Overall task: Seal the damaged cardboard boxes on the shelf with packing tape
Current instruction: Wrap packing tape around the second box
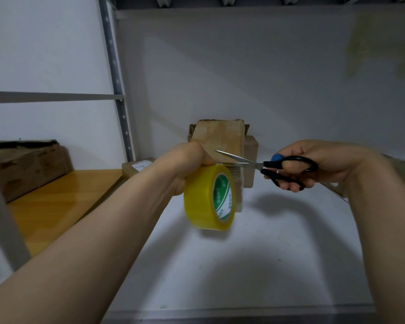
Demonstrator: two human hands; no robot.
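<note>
Now the left hand [189, 161], clutching the tape roll [202, 198], could be nicked by the right hand's [318, 157] scissors [264, 164], gripped at three o'clock.

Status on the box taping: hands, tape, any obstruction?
Left hand grips yellow tape roll. Right hand holds scissors, blades open beside the roll. Cardboard box stands behind on shelf. Nothing blocking the blades.

Yellow against black
My tape roll [201, 199] is yellow with a green-and-white label; my scissors [288, 170] have black handles, one blue insert.
</note>
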